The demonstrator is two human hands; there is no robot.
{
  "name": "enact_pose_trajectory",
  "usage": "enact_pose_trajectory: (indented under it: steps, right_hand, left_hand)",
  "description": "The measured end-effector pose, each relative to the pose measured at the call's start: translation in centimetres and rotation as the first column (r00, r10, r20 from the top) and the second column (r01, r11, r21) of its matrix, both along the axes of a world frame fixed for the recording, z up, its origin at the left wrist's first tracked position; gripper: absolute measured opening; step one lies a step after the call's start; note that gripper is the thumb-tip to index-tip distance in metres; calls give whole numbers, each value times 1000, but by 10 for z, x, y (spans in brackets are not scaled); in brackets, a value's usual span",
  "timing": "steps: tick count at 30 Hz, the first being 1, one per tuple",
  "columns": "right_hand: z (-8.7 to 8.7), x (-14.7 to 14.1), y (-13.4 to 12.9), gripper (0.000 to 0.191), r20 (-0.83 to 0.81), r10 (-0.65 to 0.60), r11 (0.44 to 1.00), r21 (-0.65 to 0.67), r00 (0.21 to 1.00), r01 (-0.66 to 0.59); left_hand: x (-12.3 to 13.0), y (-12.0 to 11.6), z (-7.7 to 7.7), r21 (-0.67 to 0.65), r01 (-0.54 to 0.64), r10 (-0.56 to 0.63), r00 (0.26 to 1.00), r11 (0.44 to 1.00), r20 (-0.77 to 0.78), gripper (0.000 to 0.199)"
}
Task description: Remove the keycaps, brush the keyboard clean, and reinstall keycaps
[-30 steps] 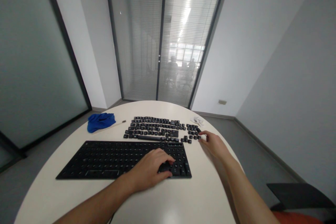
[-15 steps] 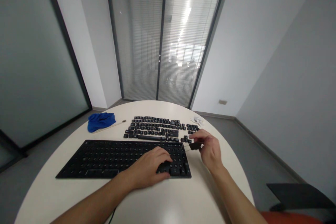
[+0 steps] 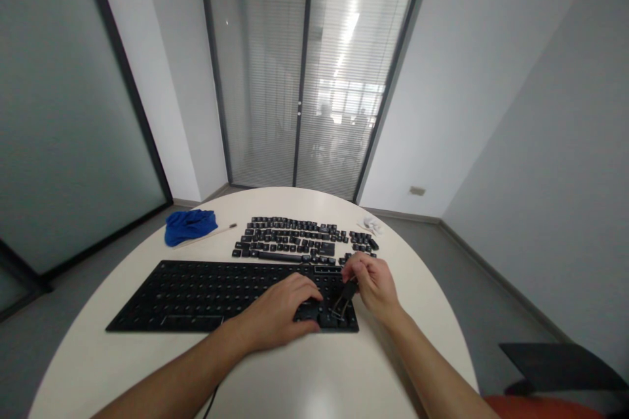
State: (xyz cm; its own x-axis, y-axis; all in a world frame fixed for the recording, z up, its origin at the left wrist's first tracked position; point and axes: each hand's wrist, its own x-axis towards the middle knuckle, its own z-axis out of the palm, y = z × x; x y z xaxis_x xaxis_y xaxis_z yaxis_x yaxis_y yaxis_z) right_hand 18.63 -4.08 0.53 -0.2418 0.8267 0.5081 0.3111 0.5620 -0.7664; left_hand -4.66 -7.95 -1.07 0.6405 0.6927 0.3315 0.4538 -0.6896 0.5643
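A black keyboard (image 3: 216, 293) lies across the table, most of its keycaps off and rows of bare switches showing. My left hand (image 3: 282, 306) rests flat over its right part, thumb and fingers apart, holding nothing. In my right hand (image 3: 372, 281) is a black keycap puller (image 3: 348, 289), gripped by its handle. Its wire loops point down at the lower keys of the number pad, where several caps are still on; whether they hook a cap I cannot tell. Behind the keyboard, loose black keycaps (image 3: 289, 236) lie in rows, partly hidden by my right hand at the right.
A blue cloth (image 3: 190, 226) and a thin wooden-handled brush (image 3: 211, 234) lie at the back left of the round white table (image 3: 275, 373). Crumpled white tissue (image 3: 372, 225) sits at the back right. A chair (image 3: 565, 366) stands at the lower right.
My right hand has swung the keycap puller left and down, from beside the keyboard's right edge to over the number pad, turning its wires downward. My left hand has stayed in place.
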Motion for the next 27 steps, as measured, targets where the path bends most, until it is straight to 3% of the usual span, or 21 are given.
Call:
enact_pose_trajectory:
  steps: [8, 17, 22, 27]
  right_hand:
    - [6, -8, -2, 56, 76, 15, 988, 151, 997, -26]
    - [13, -15, -10, 48, 146, 282, 924, 226, 948, -310]
    - [25, -10, -14, 32, 269, 400, 885, 134, 876, -445]
    - [23, 7, -4, 22, 222, 436, 898, -181, 872, -402]
  left_hand:
    - [1, -1, 3, 4, 5, -5, 1000, 1000, -13, 37]
    - [1, 0, -1, 20, -5, 5, 1000, 1000, -22, 36]
    - [1, -1, 1, 53, 0, 2, 999, 999, -45, 29]
    - [4, -3, 4, 106, -19, 33, 991, 994, -133, 30]
